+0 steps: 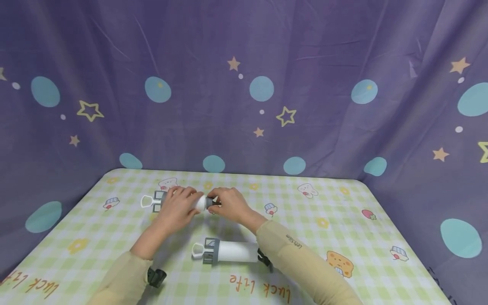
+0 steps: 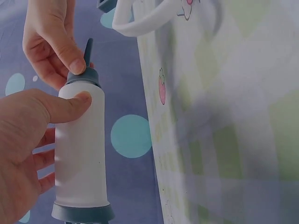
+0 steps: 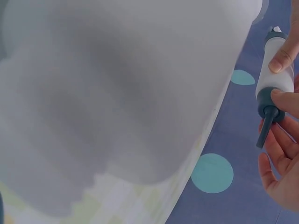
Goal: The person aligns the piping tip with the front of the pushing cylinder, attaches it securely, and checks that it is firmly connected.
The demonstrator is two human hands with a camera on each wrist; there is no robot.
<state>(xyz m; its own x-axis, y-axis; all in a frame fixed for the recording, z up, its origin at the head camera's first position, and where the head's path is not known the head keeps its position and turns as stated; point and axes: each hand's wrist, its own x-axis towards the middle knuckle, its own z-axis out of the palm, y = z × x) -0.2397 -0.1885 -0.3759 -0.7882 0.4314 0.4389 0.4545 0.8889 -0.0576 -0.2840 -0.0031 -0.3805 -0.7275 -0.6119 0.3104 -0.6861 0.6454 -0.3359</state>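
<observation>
A large syringe (image 1: 200, 203) with a white barrel, grey fittings and a white loop handle is held above the table's far left part. My left hand (image 1: 178, 209) grips its barrel, thumb along the near side in the left wrist view. With thumb and fingers my right hand (image 1: 230, 205) pinches the grey nozzle cap (image 2: 84, 75) at the other end. A thin grey nozzle (image 3: 265, 133) juts from that cap. The cap sits against the barrel; whether it is fully tightened I cannot tell.
A second, similar syringe (image 1: 237, 251) lies on the table nearer me, its nozzle end partly behind my right sleeve (image 1: 293, 258). The checked tablecloth (image 1: 305, 228) ends at a purple curtain (image 1: 316, 135). A pale blurred shape (image 3: 117, 93) fills much of the right wrist view.
</observation>
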